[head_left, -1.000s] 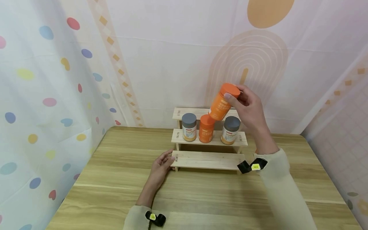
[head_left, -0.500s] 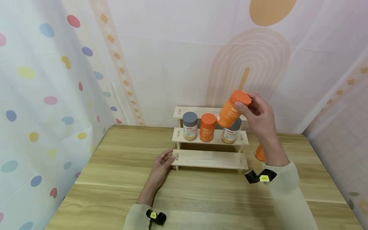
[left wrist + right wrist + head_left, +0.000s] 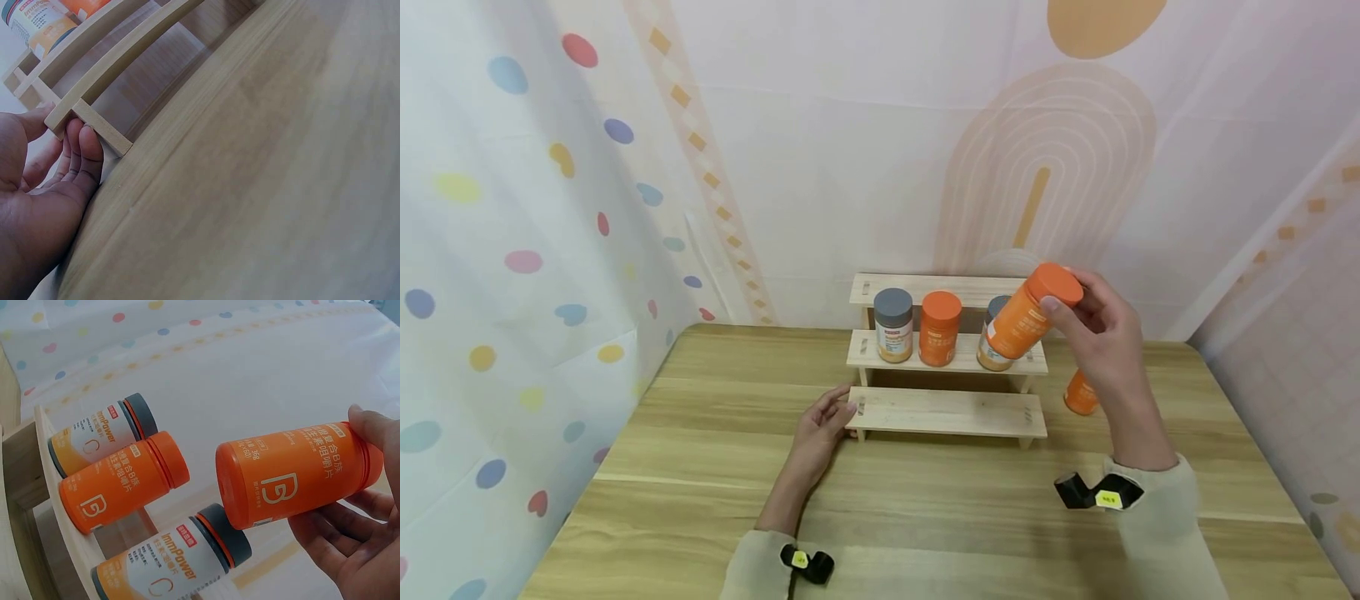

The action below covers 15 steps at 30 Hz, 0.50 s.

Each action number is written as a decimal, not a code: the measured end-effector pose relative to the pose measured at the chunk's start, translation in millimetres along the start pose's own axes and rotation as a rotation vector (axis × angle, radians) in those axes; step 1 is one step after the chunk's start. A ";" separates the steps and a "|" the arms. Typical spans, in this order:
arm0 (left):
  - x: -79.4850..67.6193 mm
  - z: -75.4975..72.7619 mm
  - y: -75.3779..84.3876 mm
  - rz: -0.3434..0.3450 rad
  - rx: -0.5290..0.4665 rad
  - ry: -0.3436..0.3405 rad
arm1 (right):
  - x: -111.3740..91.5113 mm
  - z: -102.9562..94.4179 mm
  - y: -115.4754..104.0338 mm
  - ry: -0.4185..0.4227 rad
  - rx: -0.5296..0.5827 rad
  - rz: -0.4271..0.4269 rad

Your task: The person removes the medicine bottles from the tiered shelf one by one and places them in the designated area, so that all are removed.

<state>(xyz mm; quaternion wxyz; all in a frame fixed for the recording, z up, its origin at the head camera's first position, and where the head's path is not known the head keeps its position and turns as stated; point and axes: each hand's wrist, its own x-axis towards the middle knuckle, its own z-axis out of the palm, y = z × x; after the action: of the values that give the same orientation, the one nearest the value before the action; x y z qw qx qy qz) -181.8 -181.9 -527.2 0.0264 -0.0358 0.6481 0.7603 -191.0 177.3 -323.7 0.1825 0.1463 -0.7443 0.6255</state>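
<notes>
My right hand (image 3: 1108, 329) holds an orange vitamin bottle (image 3: 1030, 315) near its cap. The bottle hangs tilted in the air, overlapping the right grey-capped bottle (image 3: 992, 354) in the head view. In the right wrist view, thumb and fingers wrap the held bottle's cap end. A three-tier wooden display stand (image 3: 947, 412) carries a row on its middle step: a grey-capped bottle (image 3: 893, 325), an orange bottle (image 3: 940, 328) and the right grey-capped one. With thumb and curled fingers, my left hand (image 3: 818, 433) grips the left end of the lowest step; the left wrist view shows fingertips at its leg (image 3: 103, 128).
Another orange bottle (image 3: 1080, 394) stands on the wooden table (image 3: 925, 508) right of the stand, partly behind my right wrist. A patterned cloth backdrop (image 3: 820, 183) rises close behind the stand. The top step (image 3: 917, 289) and the lowest step bear no bottles.
My right hand has carried the orange bottle right and downward, away from above the middle bottle. The orange bottle on the table has come into view. My left hand keeps its place on the stand.
</notes>
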 end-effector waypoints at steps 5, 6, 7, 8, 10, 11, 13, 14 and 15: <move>-0.3 0.7 0.1 -0.003 -0.001 0.007 | -8.8 -6.9 4.6 0.024 0.022 -0.009; -0.3 0.8 0.1 -0.003 0.000 0.009 | -10.1 -8.3 5.6 0.028 0.023 -0.007; -0.4 0.7 0.3 -0.002 0.001 0.010 | -11.5 -9.7 6.3 0.033 0.026 -0.003; -0.7 0.8 0.5 -0.003 -0.001 0.012 | -12.8 -11.1 7.0 0.037 0.017 0.001; -0.8 0.5 0.5 -0.001 0.001 0.013 | -15.5 -14.3 8.8 0.046 -0.006 0.010; -0.7 0.3 0.3 0.001 0.002 0.011 | -17.0 -16.2 9.8 0.047 -0.012 0.012; -0.3 -0.1 -0.2 0.001 0.000 0.006 | -20.0 -19.7 12.1 0.053 -0.031 0.017; -0.2 -0.3 -0.5 0.001 -0.002 0.005 | -21.2 -21.5 13.5 0.056 -0.046 0.018; 0.0 -0.6 -1.0 0.002 -0.002 0.003 | -22.5 -23.2 15.0 0.059 -0.055 0.021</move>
<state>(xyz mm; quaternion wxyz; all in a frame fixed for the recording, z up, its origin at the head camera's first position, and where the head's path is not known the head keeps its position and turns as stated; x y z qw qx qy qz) -181.8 -182.4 -528.2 0.0246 -0.0364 0.6476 0.7607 -175.6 202.5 -343.6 0.2014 0.1149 -0.7572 0.6107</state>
